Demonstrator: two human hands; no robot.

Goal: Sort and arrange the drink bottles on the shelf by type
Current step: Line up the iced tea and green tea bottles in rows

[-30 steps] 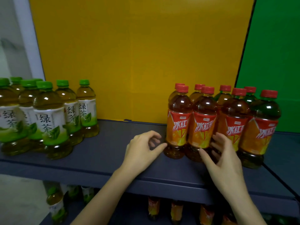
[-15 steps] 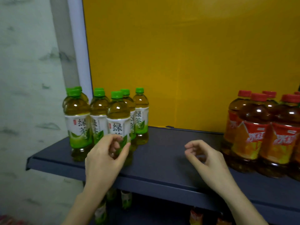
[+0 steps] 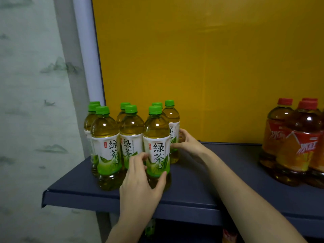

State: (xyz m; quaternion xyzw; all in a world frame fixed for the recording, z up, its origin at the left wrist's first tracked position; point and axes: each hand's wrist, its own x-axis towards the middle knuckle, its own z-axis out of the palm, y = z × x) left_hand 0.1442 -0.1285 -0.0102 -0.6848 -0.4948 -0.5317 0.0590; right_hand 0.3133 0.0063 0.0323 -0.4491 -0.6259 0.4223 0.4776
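At shelf (image 3: 192, 193) left end: L hand (image 3: 140, 188) fingers (image 3: 135, 163) now wrap front green tea bottle (image 3: 156, 151); R hand (image 3: 190, 145) grips rear green tea bottle (image 3: 172, 123). Both free 0.5 s ago. Iced red tea grp (image 3: 296, 146) well apart, right; sort looks near done.

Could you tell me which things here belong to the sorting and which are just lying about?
Job: green tea bottles, iced tea bottles, shelf, left hand gripping front bottle, right hand holding rear bottle.
Idle: yellow panel, patterned wall.
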